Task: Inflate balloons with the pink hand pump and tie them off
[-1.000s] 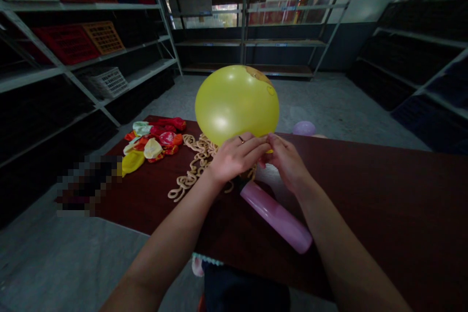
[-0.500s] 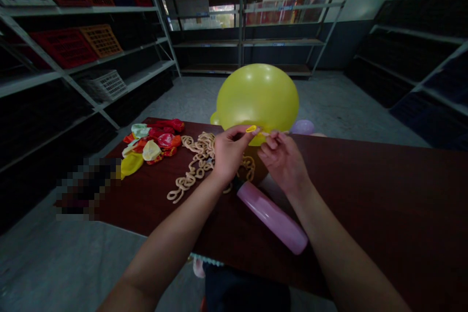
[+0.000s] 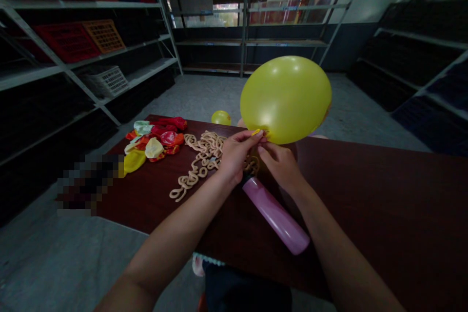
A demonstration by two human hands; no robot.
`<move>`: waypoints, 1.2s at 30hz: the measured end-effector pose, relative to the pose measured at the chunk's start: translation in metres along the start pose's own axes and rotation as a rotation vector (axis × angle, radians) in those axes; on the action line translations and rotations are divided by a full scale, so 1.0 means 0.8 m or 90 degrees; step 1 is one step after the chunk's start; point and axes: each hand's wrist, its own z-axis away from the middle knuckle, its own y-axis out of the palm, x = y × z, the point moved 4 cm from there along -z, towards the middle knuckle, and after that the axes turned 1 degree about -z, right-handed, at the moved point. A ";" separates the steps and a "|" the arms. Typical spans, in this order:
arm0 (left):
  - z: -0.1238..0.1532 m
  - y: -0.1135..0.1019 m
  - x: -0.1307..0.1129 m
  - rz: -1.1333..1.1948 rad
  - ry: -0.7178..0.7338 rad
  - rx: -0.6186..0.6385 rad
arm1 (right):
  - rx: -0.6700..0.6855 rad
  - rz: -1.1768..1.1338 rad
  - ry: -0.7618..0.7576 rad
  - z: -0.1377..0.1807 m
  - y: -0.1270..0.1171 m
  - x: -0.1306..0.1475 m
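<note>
A large inflated yellow balloon [image 3: 287,100] is above the table's far edge, its neck turned toward me. My left hand [image 3: 236,153] pinches the neck between thumb and finger, with a bit of yellow rubber showing at the fingertips. Close against it, my right hand [image 3: 283,163] has its thumb and fingers closed at the same neck. Exactly what its fingertips grip is partly hidden. Below my hands lies a pink tube with a dark end, like a balloon pump [image 3: 276,217]. Curled beige cord [image 3: 204,153] lies in a heap beside my left hand.
Several limp balloons, red, yellow and pale [image 3: 155,141], lie on the dark table [image 3: 376,200] at the left. A smaller yellow balloon [image 3: 221,117] is beyond the far edge. Shelves with crates [image 3: 104,36] stand at the left, more shelving behind and right.
The big balloon has swung right and tilted, so its neck end faces my hands. My right hand has moved in closer to my left, its fingers now at the neck.
</note>
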 end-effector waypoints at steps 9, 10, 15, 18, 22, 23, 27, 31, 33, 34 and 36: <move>0.006 0.005 -0.009 -0.140 0.105 0.008 | -0.015 0.163 0.012 -0.001 -0.005 0.008; 0.004 0.004 -0.011 -0.158 0.114 0.009 | -0.005 0.144 -0.005 -0.003 -0.008 0.010; -0.010 -0.008 -0.016 -0.209 0.147 0.019 | -0.014 -0.105 0.010 -0.009 -0.035 0.014; -0.011 -0.009 -0.022 -0.318 0.242 0.050 | -0.063 -0.317 0.075 -0.011 -0.042 0.009; 0.013 0.012 -0.037 -0.692 0.553 0.208 | -0.109 -0.521 0.129 -0.015 -0.038 -0.001; 0.021 0.018 -0.037 -0.788 0.623 0.261 | -0.112 -0.533 0.145 -0.016 -0.036 -0.005; 0.043 0.032 -0.033 -0.981 0.760 0.396 | -0.090 -0.539 0.199 -0.019 -0.027 -0.024; 0.044 0.032 -0.031 -0.925 0.694 0.450 | -0.050 -0.541 0.212 -0.019 -0.024 -0.034; 0.039 0.026 -0.032 -0.871 0.655 0.416 | -0.035 -0.546 0.204 -0.017 -0.025 -0.031; 0.036 0.023 -0.032 -0.854 0.642 0.381 | -0.019 -0.547 0.196 -0.017 -0.026 -0.028; 0.029 0.016 -0.033 -0.841 0.623 0.300 | 0.027 -0.538 0.173 -0.014 -0.026 -0.018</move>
